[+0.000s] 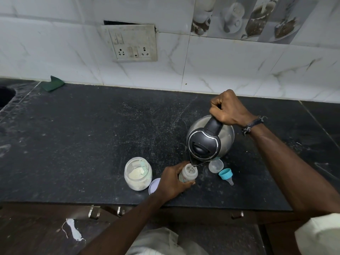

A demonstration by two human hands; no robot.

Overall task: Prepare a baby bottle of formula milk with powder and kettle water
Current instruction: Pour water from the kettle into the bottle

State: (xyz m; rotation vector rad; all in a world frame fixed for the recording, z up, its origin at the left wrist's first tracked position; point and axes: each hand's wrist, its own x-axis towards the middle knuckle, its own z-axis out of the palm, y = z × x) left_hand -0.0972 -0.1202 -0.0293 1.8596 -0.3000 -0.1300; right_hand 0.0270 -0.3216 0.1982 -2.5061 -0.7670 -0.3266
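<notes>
My left hand (172,183) grips the bottle (188,174) steady while my right hand (227,109), fist closed on the handle, tips the kettle (209,139), apparently pouring.

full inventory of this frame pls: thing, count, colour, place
steel electric kettle with black lid and handle: 1, silver and black, tilted over the bottle
clear plastic baby bottle: 1, translucent, open, near front edge under the kettle spout
clear round powder jar: 1, pale powder inside, open, left of bottle
pale lilac round jar lid: 1, flat beside the jar
clear plastic bottle cap: 1, right of bottle
teal bottle collar with clear teat: 1, on its side, right of bottle
green scrub pad: 1, back left by wall
white switch and socket plate: 1, on tiled wall
black stone counter: 1
left hand: grip round the bottle
right hand: grip on kettle handle
</notes>
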